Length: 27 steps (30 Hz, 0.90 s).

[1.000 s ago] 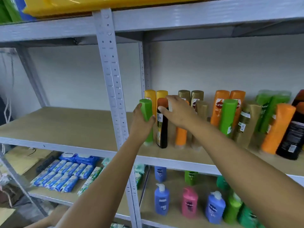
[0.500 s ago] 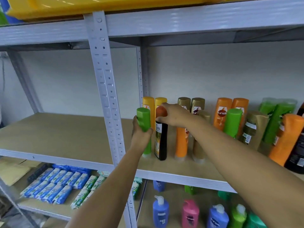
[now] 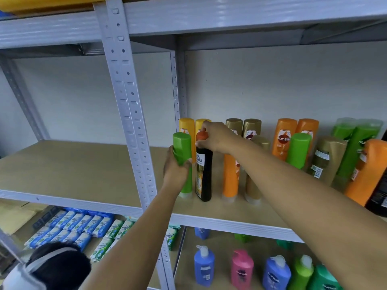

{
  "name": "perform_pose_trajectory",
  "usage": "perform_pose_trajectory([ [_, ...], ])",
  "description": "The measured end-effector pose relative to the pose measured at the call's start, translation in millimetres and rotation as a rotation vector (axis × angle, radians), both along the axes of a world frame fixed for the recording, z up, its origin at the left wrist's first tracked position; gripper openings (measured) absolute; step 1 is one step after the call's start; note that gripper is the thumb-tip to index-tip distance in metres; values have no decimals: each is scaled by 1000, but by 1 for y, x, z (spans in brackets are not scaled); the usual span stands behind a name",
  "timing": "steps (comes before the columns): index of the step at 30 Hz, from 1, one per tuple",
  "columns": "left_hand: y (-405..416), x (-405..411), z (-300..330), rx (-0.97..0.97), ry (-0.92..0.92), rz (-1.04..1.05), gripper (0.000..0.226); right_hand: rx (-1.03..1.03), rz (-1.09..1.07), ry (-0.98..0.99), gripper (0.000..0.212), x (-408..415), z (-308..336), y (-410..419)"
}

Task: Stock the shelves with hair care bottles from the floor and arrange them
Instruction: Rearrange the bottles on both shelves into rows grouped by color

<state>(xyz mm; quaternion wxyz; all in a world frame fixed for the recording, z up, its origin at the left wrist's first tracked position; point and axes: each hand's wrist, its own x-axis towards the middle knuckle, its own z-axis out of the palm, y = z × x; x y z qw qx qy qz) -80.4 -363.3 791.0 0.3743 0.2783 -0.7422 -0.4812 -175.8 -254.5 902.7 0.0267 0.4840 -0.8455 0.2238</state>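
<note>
On the middle shelf point(image 3: 79, 170), head view:
Left hand point(image 3: 175, 166): wrapped around an upright green bottle point(image 3: 182, 151) at the row's left end.
Right hand point(image 3: 216, 137): fingers pinching the orange cap of a dark bottle point(image 3: 203, 174), just right of the green one.
Further right: orange bottles point(image 3: 230, 176), gold bottles point(image 3: 252, 127).

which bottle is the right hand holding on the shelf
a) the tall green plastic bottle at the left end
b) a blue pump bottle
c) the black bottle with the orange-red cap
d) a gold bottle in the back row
c: the right hand grips the orange-red cap of the tall black bottle, while the left hand holds the tall green plastic bottle beside it.
</note>
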Motion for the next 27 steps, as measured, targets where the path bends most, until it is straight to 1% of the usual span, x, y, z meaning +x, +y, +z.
perform_pose_trajectory([
  [4,-3,1,-4,-1,-8,9,58,1,1,-5,41,0,2,0],
  [9,-5,-2,-9,21,-35,-19,67,132,6,4,55,0,4,-2],
  [11,-2,-1,-10,53,-26,-55,69,138,1,-9,57,-1,5,-3],
  [14,-2,1,-14,69,4,-47,64,135,-22,-9,52,0,6,-4],
  [18,-3,3,-16,65,17,-38,63,134,-39,-24,37,3,5,-7],
  [23,-3,6,-20,56,29,-36,59,146,-43,-33,36,3,7,-6],
  [27,-3,8,-25,57,0,-53,47,194,-38,-10,33,-1,12,-3],
])
